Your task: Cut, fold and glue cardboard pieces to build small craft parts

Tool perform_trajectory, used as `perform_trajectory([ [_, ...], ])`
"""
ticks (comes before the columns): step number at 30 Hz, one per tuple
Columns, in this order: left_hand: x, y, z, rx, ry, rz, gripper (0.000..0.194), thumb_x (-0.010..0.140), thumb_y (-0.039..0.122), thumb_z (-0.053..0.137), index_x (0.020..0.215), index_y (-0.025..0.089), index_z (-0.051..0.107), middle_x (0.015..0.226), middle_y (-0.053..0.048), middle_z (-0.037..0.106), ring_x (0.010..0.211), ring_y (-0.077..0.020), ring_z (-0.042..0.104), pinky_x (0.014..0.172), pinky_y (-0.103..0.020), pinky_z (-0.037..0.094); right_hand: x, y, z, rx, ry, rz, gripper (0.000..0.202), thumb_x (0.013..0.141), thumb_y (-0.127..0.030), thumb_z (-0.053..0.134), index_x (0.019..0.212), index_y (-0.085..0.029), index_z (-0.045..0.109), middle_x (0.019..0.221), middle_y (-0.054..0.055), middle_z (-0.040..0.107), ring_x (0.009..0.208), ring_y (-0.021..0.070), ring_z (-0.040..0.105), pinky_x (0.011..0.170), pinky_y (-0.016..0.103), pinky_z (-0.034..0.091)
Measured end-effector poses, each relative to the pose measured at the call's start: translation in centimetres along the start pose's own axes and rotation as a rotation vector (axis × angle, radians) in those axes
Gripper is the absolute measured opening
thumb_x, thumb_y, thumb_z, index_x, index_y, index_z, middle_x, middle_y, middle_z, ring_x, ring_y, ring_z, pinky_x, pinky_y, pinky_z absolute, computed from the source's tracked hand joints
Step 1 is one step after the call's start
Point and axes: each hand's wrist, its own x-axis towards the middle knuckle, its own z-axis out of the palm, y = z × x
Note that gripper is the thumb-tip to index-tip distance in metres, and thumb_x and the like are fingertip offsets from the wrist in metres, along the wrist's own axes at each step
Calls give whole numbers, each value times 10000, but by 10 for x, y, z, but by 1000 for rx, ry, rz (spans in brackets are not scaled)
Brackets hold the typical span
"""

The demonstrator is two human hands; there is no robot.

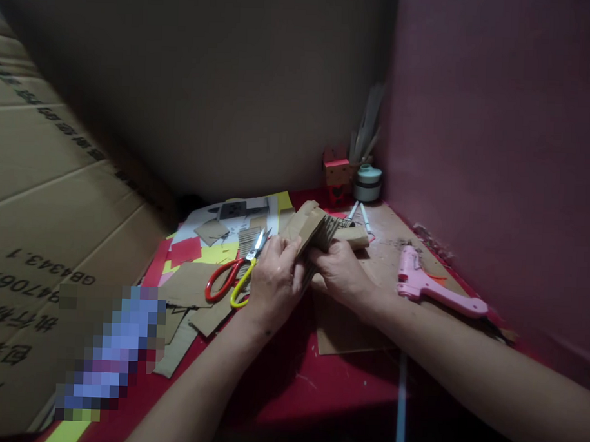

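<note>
Both hands grip one bent piece of corrugated cardboard [307, 223] above the middle of the table. My left hand [278, 272] is closed round its near left side, thumb on top. My right hand [339, 268] pinches it from the right, and its fingertips are partly hidden beneath the cardboard. Scissors [240, 270] with one red and one yellow handle lie just left of my left hand, blades pointing away. A rolled cardboard piece [352, 237] sits behind my right hand. Flat cardboard scraps [186, 283] lie to the left.
A pink glue gun [433, 287] rests at the right near the wall. At the back stand a small red and brown box figure [336, 177] and a pale blue pot [368, 183]. A big carton [58, 206] leans along the left. Coloured paper [185, 249] covers the back left.
</note>
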Motion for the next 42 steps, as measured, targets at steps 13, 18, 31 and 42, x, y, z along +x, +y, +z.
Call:
perform_trajectory([
  [13, 12, -5, -14, -353, -74, -140, 181, 775, 123, 416, 630, 178, 509, 701, -1, 445, 686, -138, 465, 623, -242, 372, 3, 7, 2, 59, 144, 86, 70, 608, -148, 518, 655, -151, 570, 599, -18, 569, 594, 138, 524, 581, 275, 438],
  [18, 15, -8, -20, -422, -131, -148, 196, 773, 123, 424, 591, 175, 475, 691, 10, 427, 667, -128, 449, 604, -237, 353, 2, 3, 2, 62, 158, 30, 75, 607, -135, 523, 662, -162, 567, 632, -18, 585, 633, 142, 541, 631, 283, 458],
  [31, 19, -39, -32, -664, -233, -227, 181, 781, 262, 474, 660, 168, 570, 748, -3, 540, 723, -146, 514, 619, -238, 401, 2, -1, 1, 52, 102, 30, 99, 610, -121, 499, 671, -174, 557, 717, 7, 619, 701, 166, 573, 676, 307, 470],
  [42, 19, -46, -35, -175, -24, -304, 195, 785, 226, 440, 803, 183, 629, 627, 8, 565, 591, -133, 496, 552, -234, 361, 7, 7, -7, 20, 128, 56, 147, 591, -130, 491, 713, -165, 565, 713, 19, 613, 708, 183, 597, 667, 330, 470],
])
